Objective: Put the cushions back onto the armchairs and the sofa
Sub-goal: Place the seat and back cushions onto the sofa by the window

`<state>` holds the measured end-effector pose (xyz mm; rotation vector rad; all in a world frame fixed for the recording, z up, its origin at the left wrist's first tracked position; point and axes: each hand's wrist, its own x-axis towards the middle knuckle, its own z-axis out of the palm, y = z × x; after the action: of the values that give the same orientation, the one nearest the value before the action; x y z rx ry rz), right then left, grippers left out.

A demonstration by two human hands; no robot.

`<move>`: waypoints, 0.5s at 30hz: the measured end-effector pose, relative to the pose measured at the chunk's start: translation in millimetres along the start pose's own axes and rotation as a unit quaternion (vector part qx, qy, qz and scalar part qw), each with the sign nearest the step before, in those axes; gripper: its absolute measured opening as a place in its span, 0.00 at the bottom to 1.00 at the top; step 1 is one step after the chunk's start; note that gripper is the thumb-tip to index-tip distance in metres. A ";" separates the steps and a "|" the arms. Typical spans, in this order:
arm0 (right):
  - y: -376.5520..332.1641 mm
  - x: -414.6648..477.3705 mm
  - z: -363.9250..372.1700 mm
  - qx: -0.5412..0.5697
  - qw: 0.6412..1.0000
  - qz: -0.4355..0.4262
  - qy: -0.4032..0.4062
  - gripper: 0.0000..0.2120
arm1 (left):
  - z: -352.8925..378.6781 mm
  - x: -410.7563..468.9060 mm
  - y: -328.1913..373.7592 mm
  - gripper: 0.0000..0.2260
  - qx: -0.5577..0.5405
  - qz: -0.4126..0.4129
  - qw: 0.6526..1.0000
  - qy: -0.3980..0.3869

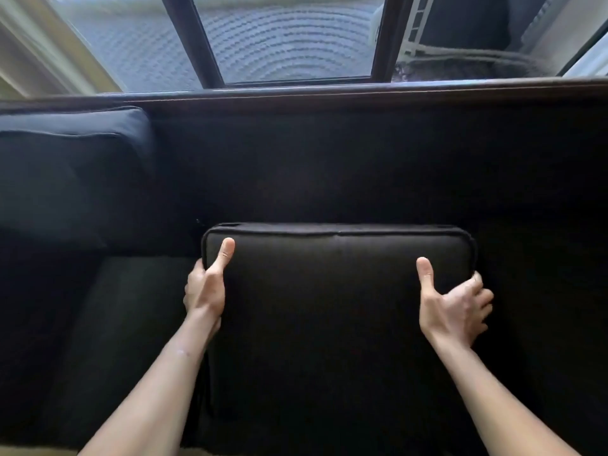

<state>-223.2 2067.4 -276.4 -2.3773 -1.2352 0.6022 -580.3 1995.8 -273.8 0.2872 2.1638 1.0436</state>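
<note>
I hold a large dark cushion (322, 307) in front of me, over the middle of a dark sofa (329, 159). My left hand (207, 284) grips its left edge, thumb on top and fingers underneath. My right hand (454, 304) grips its right edge the same way. The cushion's far edge, with piping, points toward the sofa back. A dark blue back cushion (72, 172) leans upright at the sofa's left end, above a seat cushion (108, 324) lying in place there.
Behind the sofa's wooden top rail (329, 90) is a window with dark frames (200, 41); a roof surface shows through the glass. The sofa's right part is very dark and hard to read.
</note>
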 end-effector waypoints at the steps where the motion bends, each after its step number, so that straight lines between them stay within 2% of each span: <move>1: -9.1 -8.2 -6.6 0.023 1.000 -0.005 0.004 0.58 | -13.2 -0.6 8.4 0.55 -0.029 0.010 1.000 0.007; 3: -25.2 -24.7 -20.2 0.075 0.997 -0.017 0.013 0.58 | -40.7 2.2 22.2 0.51 -0.086 0.018 0.996 0.014; 6: -36.7 -55.4 -41.6 0.157 0.987 -0.044 0.012 0.56 | -82.9 6.7 36.7 0.42 -0.149 0.018 0.988 -0.022; 9: -28.0 -90.5 -59.0 0.215 0.974 -0.071 -0.028 0.61 | -115.2 -18.4 43.6 0.27 -0.131 0.070 0.989 -0.012; 11: -23.2 -112.4 -67.9 0.207 0.973 -0.086 -0.058 0.62 | -133.4 -40.1 36.7 0.17 -0.100 0.092 0.991 -0.001; 13: -28.3 -134.1 -73.2 0.160 0.977 -0.133 -0.048 0.57 | -154.0 -53.9 26.1 0.16 -0.072 0.092 0.993 -0.008; 15: -47.6 -155.0 -77.0 0.087 0.971 -0.223 -0.011 0.52 | -170.3 -59.2 21.9 0.16 -0.030 0.096 0.994 -0.032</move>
<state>-293.7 1952.5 -157.8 -1.8684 -1.5882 0.5625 -655.5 1880.5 -155.3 0.5025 2.0734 1.1879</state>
